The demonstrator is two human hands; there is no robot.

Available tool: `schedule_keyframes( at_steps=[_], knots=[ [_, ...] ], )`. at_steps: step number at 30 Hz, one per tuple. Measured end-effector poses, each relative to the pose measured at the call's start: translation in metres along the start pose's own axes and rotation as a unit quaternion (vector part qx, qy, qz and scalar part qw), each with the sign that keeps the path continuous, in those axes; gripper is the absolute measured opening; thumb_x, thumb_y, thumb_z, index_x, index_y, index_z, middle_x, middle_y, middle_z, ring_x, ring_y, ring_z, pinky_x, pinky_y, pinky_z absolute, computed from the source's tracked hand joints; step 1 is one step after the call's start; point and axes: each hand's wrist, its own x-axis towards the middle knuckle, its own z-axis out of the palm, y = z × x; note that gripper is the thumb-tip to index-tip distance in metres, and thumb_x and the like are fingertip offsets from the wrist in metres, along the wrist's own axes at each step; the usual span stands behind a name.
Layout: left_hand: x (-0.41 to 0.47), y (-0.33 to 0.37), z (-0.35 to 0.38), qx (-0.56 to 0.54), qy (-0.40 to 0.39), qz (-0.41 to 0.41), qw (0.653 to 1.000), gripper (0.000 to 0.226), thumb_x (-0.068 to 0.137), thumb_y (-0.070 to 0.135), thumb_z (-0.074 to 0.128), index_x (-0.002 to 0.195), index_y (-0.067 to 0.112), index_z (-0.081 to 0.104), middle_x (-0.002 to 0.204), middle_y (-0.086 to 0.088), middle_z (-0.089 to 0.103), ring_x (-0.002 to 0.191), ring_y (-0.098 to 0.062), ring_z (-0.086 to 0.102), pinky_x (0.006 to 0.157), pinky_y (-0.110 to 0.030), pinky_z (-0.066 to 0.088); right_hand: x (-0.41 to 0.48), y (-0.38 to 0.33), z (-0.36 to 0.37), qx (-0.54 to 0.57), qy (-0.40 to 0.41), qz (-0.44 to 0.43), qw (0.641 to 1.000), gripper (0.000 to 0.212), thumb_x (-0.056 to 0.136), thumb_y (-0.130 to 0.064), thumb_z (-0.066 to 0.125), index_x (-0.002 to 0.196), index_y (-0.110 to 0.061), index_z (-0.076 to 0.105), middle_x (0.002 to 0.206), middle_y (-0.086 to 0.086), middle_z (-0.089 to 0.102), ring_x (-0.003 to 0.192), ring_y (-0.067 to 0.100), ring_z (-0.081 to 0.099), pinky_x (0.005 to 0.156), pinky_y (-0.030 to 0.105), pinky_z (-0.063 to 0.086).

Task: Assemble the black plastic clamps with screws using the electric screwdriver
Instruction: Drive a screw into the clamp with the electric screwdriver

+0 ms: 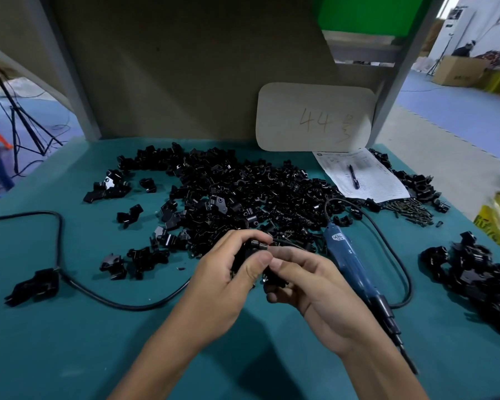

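Teal bench [70, 342] — left hand [223, 287] and right hand [309, 287] together, both curled round one black clamp [256, 246].

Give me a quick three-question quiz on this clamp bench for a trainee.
1. True or false: the left hand and right hand both grip a black clamp while the electric screwdriver lies on the table.
2. What lies on the paper form? A pen, B scissors, C tape.
3. Fill in: the card at the back reads ___.
Key: 1 true; 2 A; 3 44.
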Motion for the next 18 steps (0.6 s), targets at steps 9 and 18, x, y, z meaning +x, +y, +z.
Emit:
schedule_keyframes(
  at_steps=[9,18],
  knots=[
    [0.005,-0.02,0.008,-0.104,0.098,-0.114,0.983,0.023,0.092,0.057,0.062,0.111,0.044,0.061,0.108,0.012,0.064,0.102,-0.006,0.063,0.085,-0.026,0.052,0.01,0.035,0.012,-0.157,0.159,-0.143,0.964,0.022,0.083,-0.024,0.082,0.087,-0.033,0.063,0.088,-0.002,0.073,0.079,0.011,0.069,0.071,0.032,0.059],
    [0.006,-0.046,-0.004,-0.217,0.155,-0.337,0.903,0.04,0.103,0.035,0.052,0.126,0.002,0.049,0.102,-0.014,0.073,0.067,-0.012,0.064,0.059,-0.024,0.051,0.004,0.046,-0.017,-0.53,0.097,-0.152,0.829,0.015,0.098,-0.029,0.067,0.113,-0.027,0.068,0.103,-0.021,0.066,0.096,-0.004,0.064,0.088,0.021,0.053]
  ],
)
